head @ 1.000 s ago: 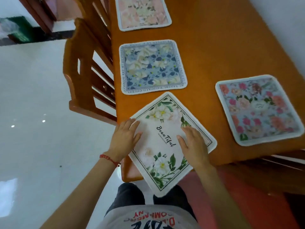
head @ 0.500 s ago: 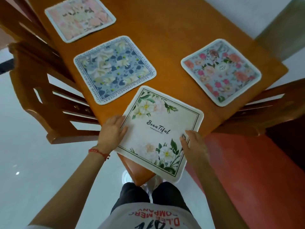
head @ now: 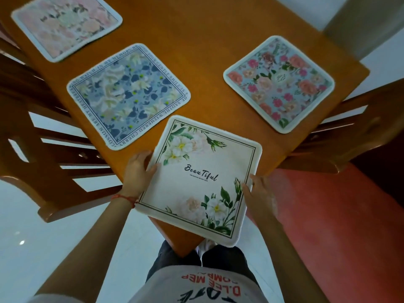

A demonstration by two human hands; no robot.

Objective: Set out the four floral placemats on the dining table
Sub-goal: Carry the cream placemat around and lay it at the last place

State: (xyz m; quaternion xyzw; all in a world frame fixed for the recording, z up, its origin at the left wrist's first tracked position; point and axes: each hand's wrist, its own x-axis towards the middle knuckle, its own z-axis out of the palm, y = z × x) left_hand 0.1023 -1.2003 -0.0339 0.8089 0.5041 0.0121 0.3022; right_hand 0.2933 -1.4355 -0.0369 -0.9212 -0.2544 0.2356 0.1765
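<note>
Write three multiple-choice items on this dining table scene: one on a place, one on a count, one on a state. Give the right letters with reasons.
1. Where does the white square placemat printed "Beautiful" lie?
A. at the table's far end
B. at the near corner of the orange wooden table, partly over its edge
C. on a chair seat

2. How many floral placemats are on the table?
A. two
B. three
C. four

3. What are the hands doing?
A. the left hand and right hand hold the white placemat's opposite side edges
B. both hang idle
C. both lift the blue placemat

Answers:
1 B: its near corner juts past the table corner.
2 C: the pale pink placemat, the blue placemat with a lettered border, the light-blue placemat with pink roses and the white one.
3 A: a hand sits on each side edge.
</note>
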